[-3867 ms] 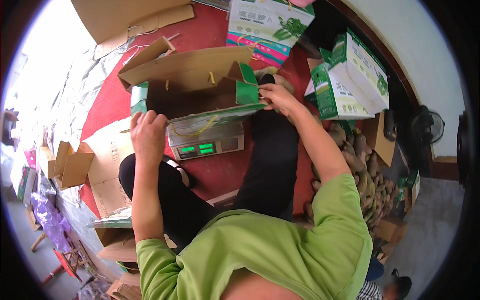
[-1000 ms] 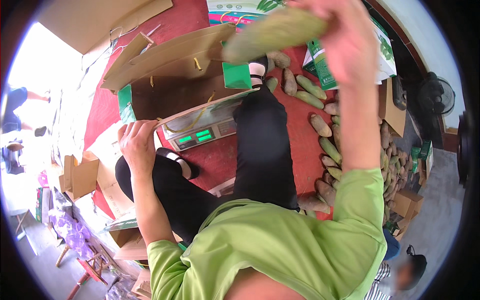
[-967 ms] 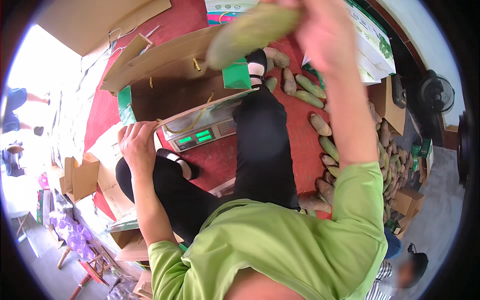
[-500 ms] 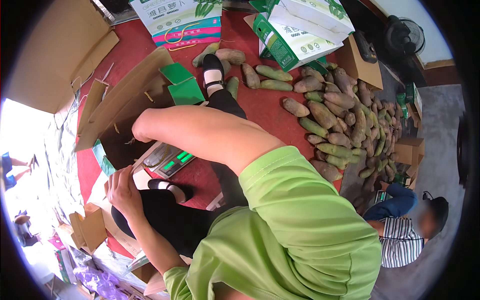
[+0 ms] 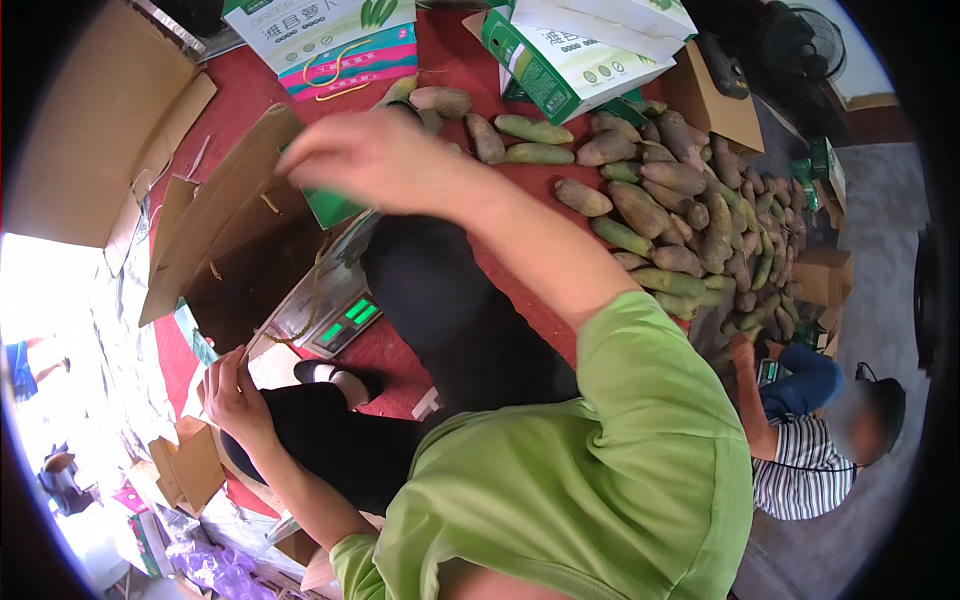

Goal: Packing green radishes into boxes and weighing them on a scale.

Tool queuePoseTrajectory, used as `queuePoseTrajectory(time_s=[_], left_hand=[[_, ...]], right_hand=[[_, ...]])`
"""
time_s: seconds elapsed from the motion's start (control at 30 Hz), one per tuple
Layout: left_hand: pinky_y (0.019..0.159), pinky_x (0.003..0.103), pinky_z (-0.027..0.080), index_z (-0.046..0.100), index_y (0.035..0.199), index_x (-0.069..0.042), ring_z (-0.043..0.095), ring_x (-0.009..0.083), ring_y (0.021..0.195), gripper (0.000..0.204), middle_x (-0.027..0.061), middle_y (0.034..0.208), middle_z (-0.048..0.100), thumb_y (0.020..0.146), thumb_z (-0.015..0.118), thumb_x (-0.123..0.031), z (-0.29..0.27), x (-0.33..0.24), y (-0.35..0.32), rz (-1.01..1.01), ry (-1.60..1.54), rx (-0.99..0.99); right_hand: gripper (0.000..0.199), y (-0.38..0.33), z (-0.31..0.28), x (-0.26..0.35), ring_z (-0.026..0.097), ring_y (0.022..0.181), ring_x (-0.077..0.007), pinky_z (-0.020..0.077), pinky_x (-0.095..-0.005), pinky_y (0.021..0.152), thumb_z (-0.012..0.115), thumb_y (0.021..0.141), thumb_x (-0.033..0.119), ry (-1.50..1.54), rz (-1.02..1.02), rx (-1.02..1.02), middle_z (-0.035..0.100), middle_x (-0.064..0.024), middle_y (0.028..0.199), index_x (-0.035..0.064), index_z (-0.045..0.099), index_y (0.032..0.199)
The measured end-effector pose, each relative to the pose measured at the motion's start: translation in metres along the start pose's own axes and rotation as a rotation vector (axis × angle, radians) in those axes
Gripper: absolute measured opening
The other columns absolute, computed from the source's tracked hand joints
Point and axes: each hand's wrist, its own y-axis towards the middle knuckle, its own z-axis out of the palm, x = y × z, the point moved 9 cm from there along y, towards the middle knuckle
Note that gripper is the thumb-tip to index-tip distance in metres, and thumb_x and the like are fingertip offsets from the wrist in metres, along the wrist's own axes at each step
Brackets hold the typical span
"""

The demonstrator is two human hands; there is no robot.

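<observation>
At the lower left, my left hand [image 5: 237, 398] is closed, fingers bent by the edge of a pale panel and the end of a gold cord [image 5: 318, 300]. What it grips is hidden. My right hand [image 5: 375, 160], blurred by motion, hovers palm down above a green box flap [image 5: 330, 207]; its fingers cannot be read. Between my hands stands a large open cardboard box [image 5: 215, 225] with a dark inside and small gold cord ends showing. Beside it lies a scale [image 5: 345, 325] with green lit digits, partly covered by my leg.
A heap of green and brownish radishes [image 5: 680, 215] spreads over the red floor [image 5: 520, 290] to the right. White-green cartons [image 5: 570, 75] and a gift box [image 5: 325, 35] stand at the back. A co-worker in a striped shirt [image 5: 810, 475] sits at the right, near a fan [image 5: 805, 45].
My right hand has come up out of the cardboard box and moved right, over the green flap. My left hand stays near its place. My right knee has swung up into view.
</observation>
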Motion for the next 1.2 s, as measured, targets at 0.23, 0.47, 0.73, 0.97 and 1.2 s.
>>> queuePoseTrajectory(time_s=[0.23,0.47,0.73,0.97,1.2], left_hand=[[0.078,0.035,0.042,0.068,0.089,-0.008,0.062,0.0224,0.081,0.013,0.0053,0.085,0.067,0.078,0.063,-0.003,0.001,-0.003,0.006,-0.01,0.012,-0.007],[0.077,0.034,0.042,0.066,0.087,-0.007,0.062,0.0233,0.08,0.007,0.0062,0.084,0.067,0.08,0.066,-0.006,0.0,-0.009,0.009,-0.028,0.027,-0.01],[0.08,0.035,0.041,0.065,0.087,-0.006,0.062,0.0227,0.082,0.007,0.006,0.085,0.067,0.08,0.065,-0.006,0.007,-0.009,0.013,-0.018,0.039,0.007],[0.082,0.036,0.04,0.065,0.087,-0.005,0.062,0.0231,0.084,0.008,0.0064,0.085,0.067,0.08,0.064,-0.005,0.005,-0.012,0.018,-0.036,0.064,0.017],[0.082,0.036,0.04,0.066,0.087,-0.006,0.062,0.023,0.084,0.008,0.0062,0.084,0.067,0.079,0.066,-0.006,0.002,-0.007,0.016,-0.057,0.06,0.023]], right_hand=[[0.027,-0.205,-0.182,-0.239,0.061,0.1,-0.036,0.048,-0.0434,0.086,0.06,0.085,0.022,-0.739,0.677,-0.186,0.066,-0.0185,0.102,0.0057,0.067,0.105],[0.058,-0.335,-0.232,-0.313,0.041,0.13,-0.0311,0.0403,-0.0439,0.103,0.068,0.078,0.026,-0.962,1.292,0.081,0.044,-0.0115,0.14,0.013,0.05,0.132],[0.084,-0.401,-0.223,-0.343,0.024,0.141,-0.0286,0.0335,-0.0581,0.105,0.074,0.075,0.027,-0.996,1.429,0.105,0.025,-0.0064,0.153,0.0196,0.029,0.146],[0.09,-0.402,-0.205,-0.335,0.029,0.138,-0.0241,0.0348,-0.0562,0.103,0.075,0.072,0.015,-1.362,1.175,0.246,0.028,0.0025,0.152,0.0256,0.026,0.146],[0.07,-0.354,-0.206,-0.348,0.044,0.125,-0.0223,0.0432,-0.0468,0.097,0.068,0.079,0.017,-1.424,1.339,0.451,0.039,0.0019,0.141,0.0265,0.035,0.14]])
